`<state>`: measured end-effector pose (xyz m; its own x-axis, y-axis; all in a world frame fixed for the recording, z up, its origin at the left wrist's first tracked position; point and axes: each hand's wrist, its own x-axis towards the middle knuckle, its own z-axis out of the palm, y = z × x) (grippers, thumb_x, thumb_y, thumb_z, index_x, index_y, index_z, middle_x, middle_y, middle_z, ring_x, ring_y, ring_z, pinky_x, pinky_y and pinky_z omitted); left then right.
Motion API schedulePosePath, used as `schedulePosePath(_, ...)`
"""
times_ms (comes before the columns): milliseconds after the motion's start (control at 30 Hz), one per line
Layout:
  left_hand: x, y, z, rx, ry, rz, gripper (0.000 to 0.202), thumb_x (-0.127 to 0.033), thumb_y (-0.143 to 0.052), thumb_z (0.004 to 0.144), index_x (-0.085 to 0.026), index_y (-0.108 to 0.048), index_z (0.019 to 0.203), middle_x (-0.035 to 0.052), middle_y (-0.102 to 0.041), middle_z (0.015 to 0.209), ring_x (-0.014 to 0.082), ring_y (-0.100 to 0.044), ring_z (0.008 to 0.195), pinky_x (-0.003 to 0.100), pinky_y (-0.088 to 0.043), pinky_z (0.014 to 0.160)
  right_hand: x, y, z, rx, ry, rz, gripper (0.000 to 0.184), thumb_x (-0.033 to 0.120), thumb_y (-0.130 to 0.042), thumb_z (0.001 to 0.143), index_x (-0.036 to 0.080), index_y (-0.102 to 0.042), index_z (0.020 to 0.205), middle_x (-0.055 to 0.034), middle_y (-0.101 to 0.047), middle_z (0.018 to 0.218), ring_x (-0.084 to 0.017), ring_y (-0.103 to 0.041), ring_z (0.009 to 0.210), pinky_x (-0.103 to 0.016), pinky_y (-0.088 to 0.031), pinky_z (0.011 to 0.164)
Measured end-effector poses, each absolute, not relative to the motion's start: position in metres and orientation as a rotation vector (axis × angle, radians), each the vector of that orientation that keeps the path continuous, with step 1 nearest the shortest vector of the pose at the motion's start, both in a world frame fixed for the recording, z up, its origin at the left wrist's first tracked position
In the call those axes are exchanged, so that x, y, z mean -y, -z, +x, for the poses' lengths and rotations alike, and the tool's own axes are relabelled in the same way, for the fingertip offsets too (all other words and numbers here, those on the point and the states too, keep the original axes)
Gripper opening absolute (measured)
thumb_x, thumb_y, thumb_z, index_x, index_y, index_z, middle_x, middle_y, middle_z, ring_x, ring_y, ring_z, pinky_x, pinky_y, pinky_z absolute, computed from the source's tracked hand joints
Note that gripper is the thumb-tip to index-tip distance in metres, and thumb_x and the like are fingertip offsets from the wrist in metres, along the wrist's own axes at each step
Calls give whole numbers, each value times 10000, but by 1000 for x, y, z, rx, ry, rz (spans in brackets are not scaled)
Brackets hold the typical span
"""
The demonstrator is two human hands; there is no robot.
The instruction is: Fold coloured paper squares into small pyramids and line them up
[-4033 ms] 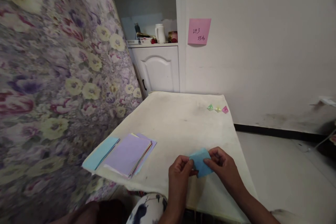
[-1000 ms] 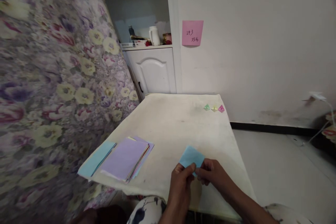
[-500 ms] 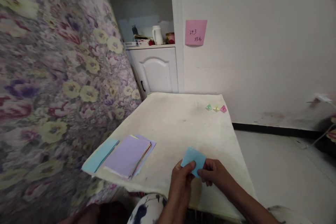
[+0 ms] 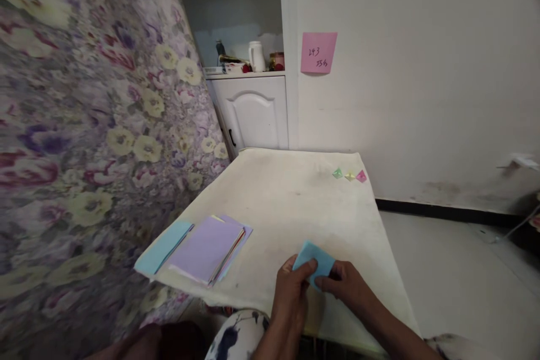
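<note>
A small folded square of light blue paper (image 4: 315, 257) is held above the near right part of the table. My left hand (image 4: 291, 287) grips its left side, the thumb lying across the face. On the right edge, my right hand (image 4: 343, 284) pinches the paper between thumb and fingers, with the fingers partly hidden behind it. Left of my hands lies a stack of coloured paper (image 4: 208, 247) with a purple sheet on top. Beside that stack is a blue paper pile (image 4: 164, 247).
A cream cloth covers the table (image 4: 282, 197). Three small folded paper pieces, green (image 4: 337, 173), yellow (image 4: 350, 176) and pink (image 4: 361, 176), lie at its far right corner. A floral curtain (image 4: 105, 180) hangs along the left. A pink note (image 4: 319, 53) is on the wall.
My right thumb has shifted slightly along the blue paper's lower right edge, and the paper is tilted a little more. The whole view has moved slightly.
</note>
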<state>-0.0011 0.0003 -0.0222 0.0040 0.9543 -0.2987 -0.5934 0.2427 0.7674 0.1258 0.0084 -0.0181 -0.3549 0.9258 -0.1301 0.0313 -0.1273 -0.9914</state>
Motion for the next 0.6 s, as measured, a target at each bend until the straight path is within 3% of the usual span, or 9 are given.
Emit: schedulePosePath(600, -5, 17, -7, -983, -1287, 530, 153, -216, -730, 540, -125, -628, 606, 3, -600, 519, 99, -494, 464, 217, -363, 492, -9, 23, 133, 1521, -1620, -1141, 23, 181, -547, 613, 163, -538, 602, 37, -484, 520, -92, -384, 487, -218, -286, 499)
